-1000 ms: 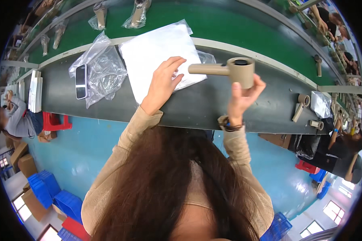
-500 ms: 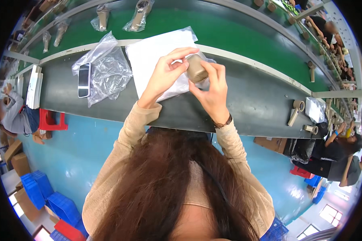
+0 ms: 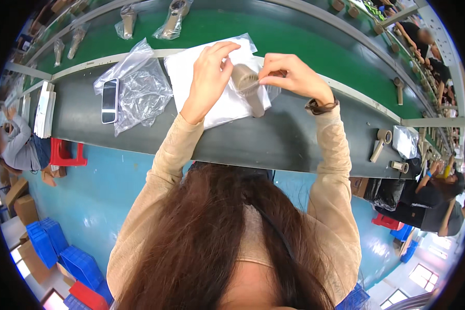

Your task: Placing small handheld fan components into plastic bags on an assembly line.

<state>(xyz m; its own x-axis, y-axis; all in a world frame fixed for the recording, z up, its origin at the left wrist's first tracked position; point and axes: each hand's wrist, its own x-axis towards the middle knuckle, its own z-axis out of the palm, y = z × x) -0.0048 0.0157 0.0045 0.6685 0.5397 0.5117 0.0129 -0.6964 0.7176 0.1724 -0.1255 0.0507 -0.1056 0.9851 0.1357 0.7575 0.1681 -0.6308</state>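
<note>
A khaki hair-dryer-shaped device (image 3: 244,77) with a vented round head lies over the white sheets, its handle slanting down toward me. Clear plastic film (image 3: 274,93) shows along its right side. My left hand (image 3: 210,75) is just left of the head, fingers loosely bent and thumb apart, with nothing visible between them. On the right, my right hand (image 3: 292,76) has thumb and fingertips pinched together beside the head, at the edge of the clear film. The stacked white sheets (image 3: 183,72) lie under the device, partly in clear plastic.
Left of the sheets are crumpled clear bags (image 3: 142,95) and a phone (image 3: 109,101). Behind the dark worktop (image 3: 341,124) runs a green conveyor (image 3: 274,36) carrying bagged khaki devices (image 3: 173,20). More khaki parts (image 3: 381,144) lie at the right end. Co-workers sit at both sides.
My right hand has moved off the device's head to the right and now pinches at its side. My left hand has lifted slightly away. The device's handle has come into view.
</note>
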